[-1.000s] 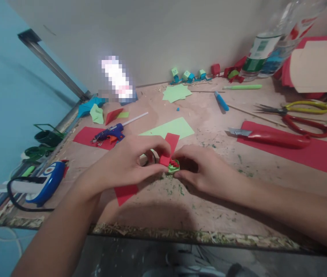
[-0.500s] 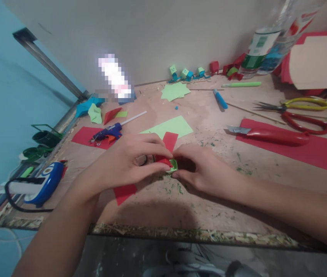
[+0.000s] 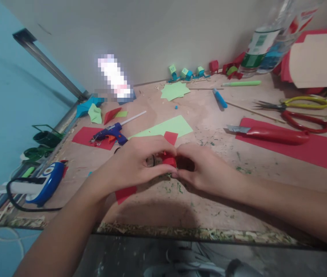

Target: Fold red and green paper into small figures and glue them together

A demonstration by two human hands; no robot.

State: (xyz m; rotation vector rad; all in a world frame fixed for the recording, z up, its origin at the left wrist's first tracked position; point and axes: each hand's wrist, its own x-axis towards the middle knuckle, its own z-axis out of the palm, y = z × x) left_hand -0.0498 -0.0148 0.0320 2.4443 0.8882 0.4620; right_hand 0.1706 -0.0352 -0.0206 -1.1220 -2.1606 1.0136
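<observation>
Over the front middle of the table, my left hand (image 3: 143, 157) pinches a small folded red paper piece (image 3: 168, 161) between thumb and fingers. My right hand (image 3: 202, 163) meets it from the right, thumb and fingertips closed around the small green paper piece seen there half a second ago, now almost wholly covered by the fingers and the red piece. The fingertips of both hands touch. Under and behind them lie a red paper strip (image 3: 170, 137) and a light green sheet (image 3: 177, 127). Another red paper scrap (image 3: 125, 194) shows beneath my left wrist.
A blue glue gun (image 3: 110, 132) lies on red paper at left. At right are a red-handled utility knife (image 3: 278, 135), scissors (image 3: 286, 108) and a long red sheet (image 3: 324, 157). Small paper figures (image 3: 185, 73) and bottles (image 3: 258, 50) stand at the back, near a lit phone (image 3: 115, 79).
My left hand has shifted slightly right, bringing the red piece against the green one. The green piece's opening, visible before, is now covered.
</observation>
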